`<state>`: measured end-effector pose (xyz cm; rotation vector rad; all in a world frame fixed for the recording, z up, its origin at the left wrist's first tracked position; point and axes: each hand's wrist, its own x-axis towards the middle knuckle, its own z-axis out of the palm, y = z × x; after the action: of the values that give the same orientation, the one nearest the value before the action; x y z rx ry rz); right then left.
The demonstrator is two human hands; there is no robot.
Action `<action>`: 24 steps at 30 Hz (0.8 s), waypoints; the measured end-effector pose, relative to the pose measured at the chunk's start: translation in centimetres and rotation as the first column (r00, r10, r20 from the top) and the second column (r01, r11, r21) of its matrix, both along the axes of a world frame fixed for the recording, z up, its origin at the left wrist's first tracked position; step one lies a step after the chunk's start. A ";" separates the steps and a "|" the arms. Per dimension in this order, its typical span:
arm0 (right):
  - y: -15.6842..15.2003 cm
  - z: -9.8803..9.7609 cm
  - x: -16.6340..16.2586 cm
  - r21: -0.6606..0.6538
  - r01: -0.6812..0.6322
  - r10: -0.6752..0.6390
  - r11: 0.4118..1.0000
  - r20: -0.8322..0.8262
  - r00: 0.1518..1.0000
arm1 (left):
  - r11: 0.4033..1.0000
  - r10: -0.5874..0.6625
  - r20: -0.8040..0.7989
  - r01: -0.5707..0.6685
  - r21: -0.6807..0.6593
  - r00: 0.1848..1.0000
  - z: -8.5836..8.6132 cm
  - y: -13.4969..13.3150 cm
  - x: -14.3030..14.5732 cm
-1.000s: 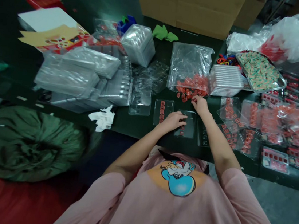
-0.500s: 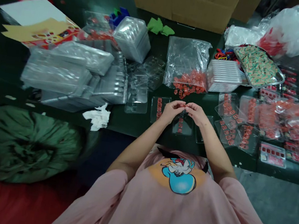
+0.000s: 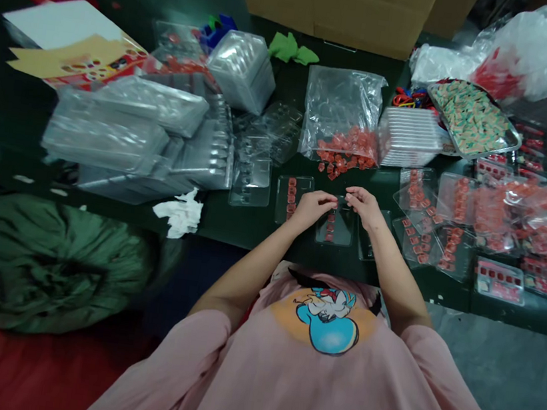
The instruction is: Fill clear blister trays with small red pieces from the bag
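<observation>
My left hand (image 3: 314, 210) is closed in a pinch at the top of a clear plastic blister tray (image 3: 343, 231), on a small red plastic piece that its fingertips mostly hide. Below them, a column of red pieces (image 3: 330, 227) sits in the tray's left slots. My right hand (image 3: 362, 207) is just right of it over the tray's upper edge, thumb and fingers a little apart, with nothing visible between them. To the left lies another clear tray (image 3: 305, 192) with a full red column. An unfilled-looking clear tray (image 3: 366, 244) is partly under my right forearm.
Beyond my hands, a clear bag (image 3: 343, 96) spills loose red pieces (image 3: 346, 151). Stacked clear trays (image 3: 106, 136) stand left. At right are filled trays (image 3: 452, 245), a stack of clear covers (image 3: 410, 139) and a metal tray of small green-and-tan pieces (image 3: 476, 121). A cardboard box (image 3: 335, 5) stands behind.
My hands have parted. The left has lowered slightly to the tray's top with the red piece; the right has shifted a little to the right and loosened its fingers.
</observation>
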<state>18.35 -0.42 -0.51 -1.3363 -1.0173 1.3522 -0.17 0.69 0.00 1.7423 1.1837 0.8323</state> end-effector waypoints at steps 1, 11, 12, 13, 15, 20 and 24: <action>-0.1 -0.1 0.1 0.001 -0.003 0.003 1.000 0.007 1.000 | 1.000 -0.010 -0.038 0.011 0.021 0.999 -0.1 -0.3 0.0; 1.4 -1.4 0.5 0.126 -0.035 0.000 0.991 0.264 0.965 | 0.961 -0.120 -0.351 0.197 0.192 0.929 -1.8 -0.2 0.0; 2.0 -1.4 0.5 0.145 -0.049 -0.003 0.988 0.336 0.942 | 0.959 -0.117 -0.375 0.203 0.198 0.919 -2.0 -0.2 0.0; 2.7 -1.4 0.6 0.162 -0.067 -0.005 0.985 0.408 0.913 | 0.956 -0.117 -0.401 0.213 0.202 0.909 -2.0 -0.1 0.1; 4.1 -1.3 0.3 0.191 -0.105 -0.017 0.976 0.545 0.838 | 0.948 -0.125 -0.451 0.240 0.208 0.884 -2.1 0.0 0.3; 7.0 -1.1 -1.8 0.192 -0.262 -0.002 0.946 0.811 0.585 | 0.943 -0.131 -0.521 0.269 0.198 0.843 -2.1 0.1 0.6; 7.5 -0.8 -3.4 0.134 -0.329 0.017 0.935 0.907 0.420 | 0.962 -0.129 -0.445 0.220 0.159 0.886 -2.0 0.1 0.2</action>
<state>14.94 7.09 -1.35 -1.7701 -2.0539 0.4431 0.01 0.83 -1.97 2.2506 1.2260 0.4807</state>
